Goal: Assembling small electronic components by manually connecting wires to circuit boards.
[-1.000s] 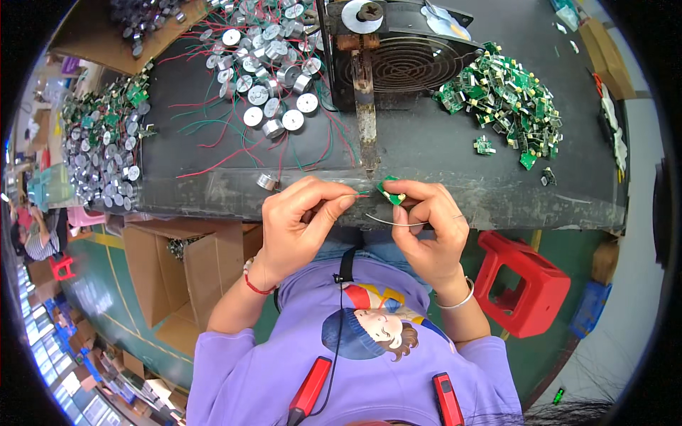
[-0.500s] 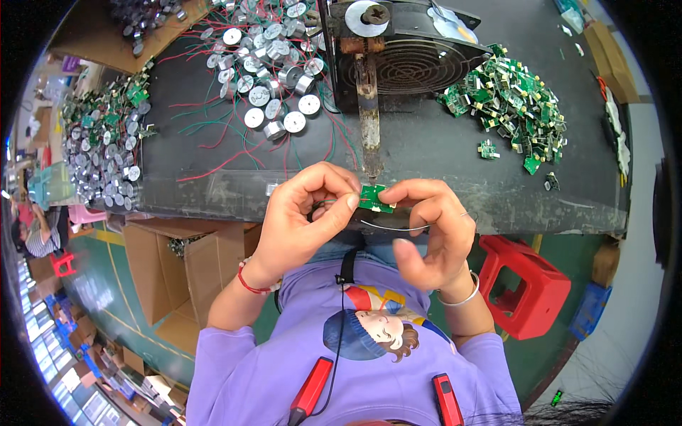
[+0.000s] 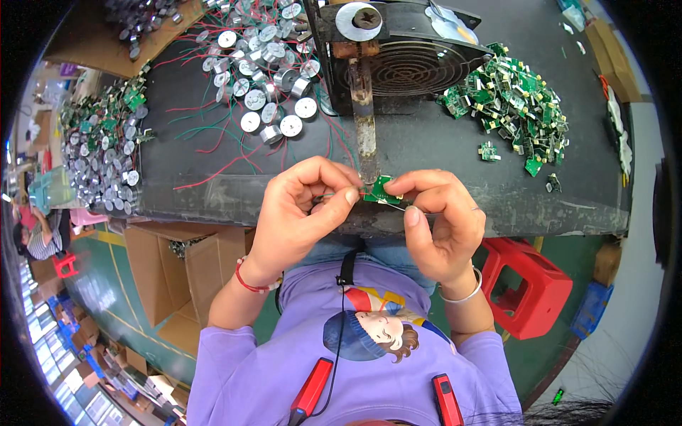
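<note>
A small green circuit board (image 3: 382, 189) is held at the bench's near edge, under the tip of a fixed soldering iron (image 3: 363, 121) that points down toward me. My left hand (image 3: 302, 213) pinches thin wires at the board's left edge; a bit of red wire (image 3: 364, 193) shows past its fingertips. The fingertips of my right hand (image 3: 444, 220) touch the board's right edge. Between that hand's thumb and fingers runs a thin silvery solder wire (image 3: 393, 206), its end at the board's lower edge. Whatever hangs inside my left palm is mostly hidden.
Round metal motors (image 3: 270, 112) with red and green wires lie heaped beyond my left hand. Behind the iron stands a black fan (image 3: 415, 67). Circuit boards (image 3: 522, 106) are piled at right, finished-looking motor-and-board pieces (image 3: 103, 149) at far left. A red stool (image 3: 529, 291) and cardboard box (image 3: 188, 266) stand below.
The board has moved slightly right and away from me, up to the iron tip. My right thumb has closed toward the fingers, and the solder wire now reaches the board.
</note>
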`<act>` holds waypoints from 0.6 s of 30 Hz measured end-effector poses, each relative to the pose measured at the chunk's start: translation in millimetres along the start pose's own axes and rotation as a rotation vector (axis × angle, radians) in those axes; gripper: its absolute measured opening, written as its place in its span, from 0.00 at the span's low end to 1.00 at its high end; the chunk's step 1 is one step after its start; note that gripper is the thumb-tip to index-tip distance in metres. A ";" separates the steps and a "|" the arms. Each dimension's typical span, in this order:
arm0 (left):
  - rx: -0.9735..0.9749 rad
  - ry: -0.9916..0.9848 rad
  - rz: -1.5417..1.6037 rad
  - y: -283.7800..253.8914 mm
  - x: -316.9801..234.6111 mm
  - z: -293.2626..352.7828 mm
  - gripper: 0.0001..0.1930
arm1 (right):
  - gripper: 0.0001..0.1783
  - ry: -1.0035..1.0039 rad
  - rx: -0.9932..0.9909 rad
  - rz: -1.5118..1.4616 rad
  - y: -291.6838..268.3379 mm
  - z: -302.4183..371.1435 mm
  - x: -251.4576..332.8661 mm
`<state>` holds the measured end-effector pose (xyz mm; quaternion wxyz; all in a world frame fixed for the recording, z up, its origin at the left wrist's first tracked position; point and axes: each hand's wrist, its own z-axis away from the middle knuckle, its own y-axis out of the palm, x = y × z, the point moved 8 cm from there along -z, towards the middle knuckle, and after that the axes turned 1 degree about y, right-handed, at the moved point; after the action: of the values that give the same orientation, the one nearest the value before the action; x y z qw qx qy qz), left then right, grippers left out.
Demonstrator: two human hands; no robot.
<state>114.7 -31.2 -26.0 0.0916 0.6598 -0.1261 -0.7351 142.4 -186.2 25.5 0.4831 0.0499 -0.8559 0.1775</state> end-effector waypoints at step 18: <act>-0.042 0.016 -0.085 1.5 -3.7 4.3 0.02 | 0.06 -0.012 -0.049 0.018 1.6 0.7 1.2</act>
<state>110.7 -31.2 -21.6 0.0751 0.6685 -0.0815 -0.7354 140.7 -184.8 25.8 0.4773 0.0315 -0.8634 0.1607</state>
